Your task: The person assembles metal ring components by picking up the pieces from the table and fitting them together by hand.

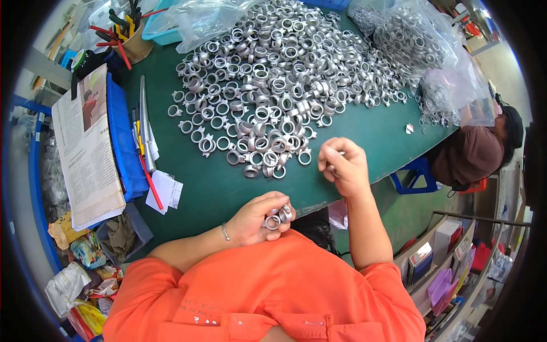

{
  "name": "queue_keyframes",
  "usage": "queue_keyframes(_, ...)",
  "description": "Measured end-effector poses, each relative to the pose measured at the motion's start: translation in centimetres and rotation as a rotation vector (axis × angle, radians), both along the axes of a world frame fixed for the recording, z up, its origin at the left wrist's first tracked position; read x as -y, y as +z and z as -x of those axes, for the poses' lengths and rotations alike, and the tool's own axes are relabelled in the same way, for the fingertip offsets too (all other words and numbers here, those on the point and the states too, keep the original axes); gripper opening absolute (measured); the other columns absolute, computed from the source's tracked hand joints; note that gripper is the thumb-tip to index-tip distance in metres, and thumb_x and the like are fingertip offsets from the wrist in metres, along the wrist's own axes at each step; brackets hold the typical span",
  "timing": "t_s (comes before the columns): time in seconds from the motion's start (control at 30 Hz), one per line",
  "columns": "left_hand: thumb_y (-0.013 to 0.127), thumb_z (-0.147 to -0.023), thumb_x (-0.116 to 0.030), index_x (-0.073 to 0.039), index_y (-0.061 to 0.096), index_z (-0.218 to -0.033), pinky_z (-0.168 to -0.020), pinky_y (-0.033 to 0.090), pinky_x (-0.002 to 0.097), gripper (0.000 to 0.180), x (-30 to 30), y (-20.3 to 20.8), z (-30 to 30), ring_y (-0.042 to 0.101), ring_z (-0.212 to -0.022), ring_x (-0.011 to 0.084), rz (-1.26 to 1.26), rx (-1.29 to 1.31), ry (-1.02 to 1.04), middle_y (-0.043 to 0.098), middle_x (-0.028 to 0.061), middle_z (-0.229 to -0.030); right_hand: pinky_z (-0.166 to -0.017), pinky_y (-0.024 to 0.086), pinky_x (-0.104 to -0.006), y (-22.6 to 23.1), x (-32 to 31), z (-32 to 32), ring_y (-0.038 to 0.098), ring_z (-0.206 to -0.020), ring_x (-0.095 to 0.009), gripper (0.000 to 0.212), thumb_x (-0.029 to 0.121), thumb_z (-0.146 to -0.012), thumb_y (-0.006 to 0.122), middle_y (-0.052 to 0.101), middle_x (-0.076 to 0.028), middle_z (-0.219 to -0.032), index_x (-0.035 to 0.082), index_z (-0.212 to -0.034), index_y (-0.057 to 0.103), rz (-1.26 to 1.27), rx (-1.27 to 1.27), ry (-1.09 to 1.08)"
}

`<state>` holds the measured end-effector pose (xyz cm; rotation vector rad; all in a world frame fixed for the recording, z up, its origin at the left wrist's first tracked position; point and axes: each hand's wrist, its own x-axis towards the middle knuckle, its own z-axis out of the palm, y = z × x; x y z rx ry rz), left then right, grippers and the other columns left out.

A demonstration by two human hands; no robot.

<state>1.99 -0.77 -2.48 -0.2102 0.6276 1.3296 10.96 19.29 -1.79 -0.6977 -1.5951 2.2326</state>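
Note:
Close to my chest, my left hand (257,219) is closed around a few silver metal rings (273,222). My right hand (345,165) is raised above the table's front edge with its fingers curled in. A small bit of metal (330,168) shows between those fingers, but most of it is hidden, so its kind is unclear. Just beyond both hands spreads a large heap of silver metal rings (285,74), many with a small notched tab on the rim. The nearest loose rings of the heap lie a short way past my left hand.
On the green table (188,188), a tapered metal rod (145,122) and a red-handled tool (152,191) lie left, beside a blue bin (126,137) with newspaper. Pliers stand in a pot (137,45). Bagged rings (413,43) are far right, near another person (476,151).

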Motion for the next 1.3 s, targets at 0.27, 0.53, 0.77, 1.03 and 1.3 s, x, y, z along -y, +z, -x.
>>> queue_keyframes(0.27, 0.045, -0.09, -0.021, -0.009, 0.051, -0.081, -0.038, 0.032, 0.0206, 0.016, 0.0, 0.0, 0.0, 0.044, -0.057, 0.0126, -0.006, 0.029, 0.022, 0.051, 0.0105, -0.078, -0.052, 0.041, -0.0208, -1.0, 0.3, 2.3, 0.049, -0.058, -0.006, 0.019, 0.011, -0.076, 0.067, 0.058, -0.001, -0.066, -0.003, -0.087, 0.062, -0.453, 0.349, -0.035)
queue_keyframes(0.53, 0.043, -0.091, -0.021, -0.008, 0.051, -0.083, -0.038, 0.033, 0.0209, 0.017, 0.2, -0.1, 0.2, 0.044, -0.056, 0.0119, -0.015, 0.032, 0.018, 0.052, 0.0111, -0.078, -0.035, 0.031, -0.016, 0.3, 0.0, 0.1, 0.048, -0.049, -0.007, 0.015, 0.006, -0.082, 0.052, 0.057, -0.006, -0.065, -0.003, -0.091, 0.059, 0.326, 0.142, 0.008)
queue_keyframes(0.77, 0.036, -0.094, -0.031, -0.004, 0.048, -0.11, -0.044, 0.047, 0.0252, 0.033, 0.1, -0.9, 0.0, 0.058, -0.069, 0.0176, -0.058, -0.026, -0.008, 0.057, 0.0135, -0.091, -0.034, 0.028, -0.0179, 1.1, 1.3, 0.0, 0.046, -0.048, -0.009, 0.018, 0.007, -0.08, 0.051, 0.055, -0.006, -0.063, -0.004, -0.094, 0.056, 0.518, 0.049, 0.05)
queue_keyframes(1.03, 0.033, -0.091, -0.047, -0.011, 0.05, -0.106, -0.062, 0.053, 0.0327, 0.042, -0.3, 0.4, 0.1, 0.059, -0.075, 0.014, 0.022, 0.202, 0.117, 0.058, 0.0025, -0.087, -0.069, 0.047, -0.0308, 2.8, 9.3, 0.7, 0.057, -0.078, -0.024, 0.028, -0.012, -0.064, 0.046, 0.059, -0.012, -0.085, -0.001, -0.086, 0.059, -0.707, -0.248, 0.226)
queue_keyframes(1.3, 0.036, -0.093, -0.03, -0.005, 0.049, -0.105, -0.036, 0.037, 0.0222, 0.031, 0.4, -0.4, 0.4, 0.056, -0.066, 0.0187, -0.083, 0.215, 0.057, 0.056, 0.0169, -0.096, -0.06, 0.044, -0.0293, -0.5, 3.3, 2.9, 0.054, -0.068, -0.02, 0.016, 0.004, -0.07, 0.068, 0.056, -0.01, -0.082, -0.001, -0.081, 0.057, -0.994, 0.231, -0.081)
